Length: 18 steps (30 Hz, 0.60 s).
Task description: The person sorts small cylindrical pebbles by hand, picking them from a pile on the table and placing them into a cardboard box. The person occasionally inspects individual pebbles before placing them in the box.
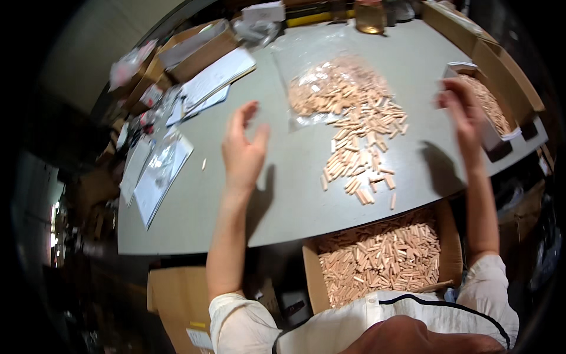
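A clear plastic bag (300, 121) lies on the grey table with many short wooden dowel pins (362, 127) in it. More pins spill from its mouth toward the table's front edge. My left hand (243, 144) is raised to the left of the pile, fingers apart, holding nothing. My right hand (463, 109), blurred by motion, hovers at the right, near a small white-edged box of pins (486, 103); its fingers look spread and nothing shows in them. Neither hand touches the pile. Below the table edge, close to my body, stands a cardboard box (451, 245) filled with pins.
Papers and notebooks (209, 82) lie at the left, near an open cardboard box (200, 47). A jar of amber liquid (370, 16) stands at the back. One lone pin (204, 164) rests left of my left hand. A long carton (507, 74) edges the right side.
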Each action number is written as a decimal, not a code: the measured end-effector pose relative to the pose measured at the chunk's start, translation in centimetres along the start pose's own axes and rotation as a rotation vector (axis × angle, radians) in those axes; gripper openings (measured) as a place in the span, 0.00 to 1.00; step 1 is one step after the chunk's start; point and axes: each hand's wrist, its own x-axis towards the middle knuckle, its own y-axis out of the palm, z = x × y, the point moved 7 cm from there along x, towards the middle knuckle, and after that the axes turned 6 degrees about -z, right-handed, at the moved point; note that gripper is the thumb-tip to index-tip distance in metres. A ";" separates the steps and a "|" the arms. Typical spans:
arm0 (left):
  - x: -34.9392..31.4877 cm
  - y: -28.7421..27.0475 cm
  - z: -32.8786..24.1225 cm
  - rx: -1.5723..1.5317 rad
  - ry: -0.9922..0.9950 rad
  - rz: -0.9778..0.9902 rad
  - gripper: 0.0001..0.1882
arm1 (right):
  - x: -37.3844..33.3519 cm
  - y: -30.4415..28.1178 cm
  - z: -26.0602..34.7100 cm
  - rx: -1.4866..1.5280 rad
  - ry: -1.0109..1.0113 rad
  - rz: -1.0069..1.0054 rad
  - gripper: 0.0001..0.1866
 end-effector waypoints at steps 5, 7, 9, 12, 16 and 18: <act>-3.5 -9.1 13.4 0.580 -0.060 0.044 0.26 | 3.4 -17.4 -7.7 -0.857 -0.183 -0.159 0.15; -5.0 -8.9 16.0 0.596 -0.192 0.175 0.31 | 4.4 -19.1 -9.2 -1.339 -0.251 -0.122 0.15; -5.6 -8.0 15.0 0.533 -0.211 0.263 0.32 | 2.9 -16.5 -7.8 -1.071 -0.261 -0.064 0.16; -6.3 -4.8 10.5 0.524 -0.164 0.361 0.33 | -0.2 -8.6 -4.4 -0.655 -0.227 0.150 0.16; -9.5 1.5 1.4 0.436 0.058 0.553 0.35 | -5.2 2.0 -3.0 -0.288 0.020 0.465 0.18; -10.8 4.3 -1.8 0.394 0.145 0.622 0.39 | -6.1 4.3 -1.7 -0.318 -0.042 0.527 0.23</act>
